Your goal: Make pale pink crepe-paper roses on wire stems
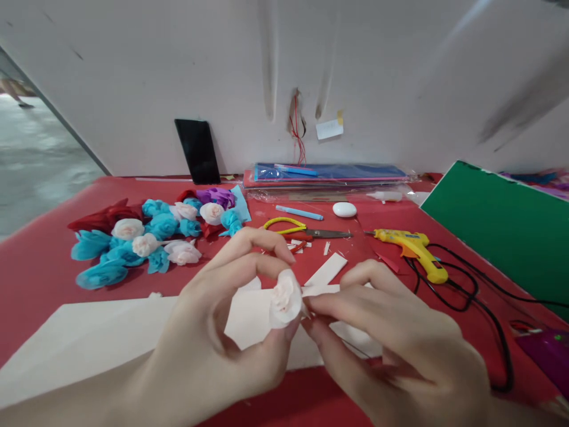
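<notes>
A small white crepe-paper flower (285, 299) with a pale pink tint is held up before me, its rolled centre facing the camera. My left hand (235, 314) is closed around its rim, thumb below and fingers above. At the flower's right side my right hand (382, 332) pinches the narrow base between thumb and forefinger. A thin dark wire shows under the right hand; whether it joins the flower I cannot tell. Beneath both hands lies a white paper sheet (120, 326), with a cut white strip (326, 270) just beyond.
Finished blue, white, red and purple flowers (160, 228) are heaped at the left. Yellow-handled scissors (306, 230), a blue pen (299, 212) and a white oval object (344, 209) lie ahead. A corded yellow glue gun (413, 246) and green board (502, 231) are right; a phone (198, 151) leans behind.
</notes>
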The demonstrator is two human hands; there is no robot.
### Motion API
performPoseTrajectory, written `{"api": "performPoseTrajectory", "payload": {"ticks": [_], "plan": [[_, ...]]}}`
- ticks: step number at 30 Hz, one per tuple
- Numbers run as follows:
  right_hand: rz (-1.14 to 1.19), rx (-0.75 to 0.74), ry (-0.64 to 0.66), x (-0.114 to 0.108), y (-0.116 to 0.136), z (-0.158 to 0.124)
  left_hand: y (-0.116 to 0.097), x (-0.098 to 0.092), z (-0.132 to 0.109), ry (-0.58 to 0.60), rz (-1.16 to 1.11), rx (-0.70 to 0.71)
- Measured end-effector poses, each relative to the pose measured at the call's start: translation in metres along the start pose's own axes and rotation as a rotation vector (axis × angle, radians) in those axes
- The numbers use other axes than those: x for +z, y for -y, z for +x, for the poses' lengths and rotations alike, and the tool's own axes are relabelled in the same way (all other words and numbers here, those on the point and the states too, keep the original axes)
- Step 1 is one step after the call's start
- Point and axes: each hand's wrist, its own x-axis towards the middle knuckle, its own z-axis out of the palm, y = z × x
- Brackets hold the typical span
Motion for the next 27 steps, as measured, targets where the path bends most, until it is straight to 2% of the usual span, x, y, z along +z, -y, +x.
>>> {"api": "performPoseTrajectory", "payload": {"ticks": [2, 5, 9, 13, 18, 22, 24, 27], "plan": [[0.068, 0.037, 0.053, -0.001, 0.001, 0.004, 0.000, -0.002, 0.001, -0.001, -0.014, 0.005], [0.173, 0.109, 0.060, 0.000, 0.001, 0.008, -0.001, -0.005, 0.000, -0.001, -0.027, 0.023], [0.296, 0.313, 0.069, 0.002, 0.002, 0.007, -0.002, -0.004, 0.000, 0.002, -0.033, 0.036], [0.412, 0.458, 0.153, 0.001, 0.001, 0.007, -0.003, -0.002, 0.004, 0.017, -0.047, 0.039], [0.697, 0.693, 0.268, -0.002, 0.001, 0.009, -0.004, -0.001, 0.008, 0.043, -0.077, 0.027], [0.870, 0.807, 0.352, -0.003, 0.000, 0.011, -0.004, -0.002, 0.008, 0.058, -0.129, 0.003], [0.921, 0.832, 0.370, -0.004, 0.000, 0.012, -0.003, -0.004, 0.008, 0.102, -0.195, -0.035], [0.910, 0.794, 0.350, -0.006, -0.001, 0.015, -0.001, -0.010, 0.009, 0.245, -0.212, -0.104]]}}
